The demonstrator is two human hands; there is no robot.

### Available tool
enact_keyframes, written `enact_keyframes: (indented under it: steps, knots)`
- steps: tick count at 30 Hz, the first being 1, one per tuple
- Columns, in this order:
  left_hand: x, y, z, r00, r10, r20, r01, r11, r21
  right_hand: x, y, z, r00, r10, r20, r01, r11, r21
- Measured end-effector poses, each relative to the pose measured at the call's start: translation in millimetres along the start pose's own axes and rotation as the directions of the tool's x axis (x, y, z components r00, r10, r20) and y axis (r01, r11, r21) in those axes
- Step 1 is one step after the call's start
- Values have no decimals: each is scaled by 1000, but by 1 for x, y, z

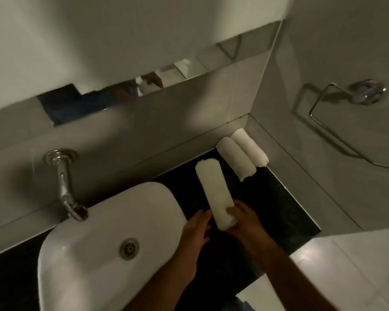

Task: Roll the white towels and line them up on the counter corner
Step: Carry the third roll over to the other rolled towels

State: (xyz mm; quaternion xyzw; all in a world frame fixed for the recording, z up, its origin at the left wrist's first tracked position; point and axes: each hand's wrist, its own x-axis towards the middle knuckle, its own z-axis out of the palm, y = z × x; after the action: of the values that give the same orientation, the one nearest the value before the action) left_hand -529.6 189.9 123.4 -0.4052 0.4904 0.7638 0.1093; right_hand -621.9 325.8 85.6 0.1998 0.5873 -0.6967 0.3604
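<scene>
We see a third rolled towel on its way to the corner of the dark surface, where two rolled towels already lie side by side, touching, tucked against the back wall and the side wall. The right hand is wrapped around the near end of the roll, fingers curled over it in a firm grip, which we judge keeps the layers from springing loose. The left hand sits just beside that same end, fingers loosely extended; we cannot tell whether it touches the cloth or only steadies it.

The held roll's long axis runs from the hands up and slightly left, its far end aimed toward the back wall, near the two placed rolls but apart from them. Whether it rests on the surface or hovers above it, we cannot tell. The placed pair lie with a different slant, far ends in the corner and near ends angled out to the right, so we judge the roll needs a small turn to match them before settling alongside.

The white basin and the wall tap stand to the left, clear of the work.
</scene>
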Motion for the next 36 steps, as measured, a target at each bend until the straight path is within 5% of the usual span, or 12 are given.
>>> enact_keyframes:
  steps: [7,10,12,16,24,31,36]
  knots:
    - [-2,-27,-24,969,-110,-223,125,991,54,129,-63,-11,969,245,17,-242,940,239]
    - [-28,-40,-39,941,-103,-322,128,990,59,156,-56,-15,954,292,-73,-208,814,543]
    - [-43,-47,-48,933,-85,-350,116,991,68,167,-55,-12,939,249,-239,-41,768,639]
    - [-53,-59,-59,916,-40,-400,86,992,96,169,-64,11,851,336,-403,5,763,647]
    - [-53,-64,-58,936,34,-352,-13,998,63,160,-38,25,817,41,-575,30,993,114]
    - [-55,-84,-73,935,74,-347,-75,997,11,161,-51,21,795,-20,-607,-15,999,-52]
    - [-54,-98,-80,921,132,-366,-106,990,91,155,-46,21,781,-38,-624,55,998,8]
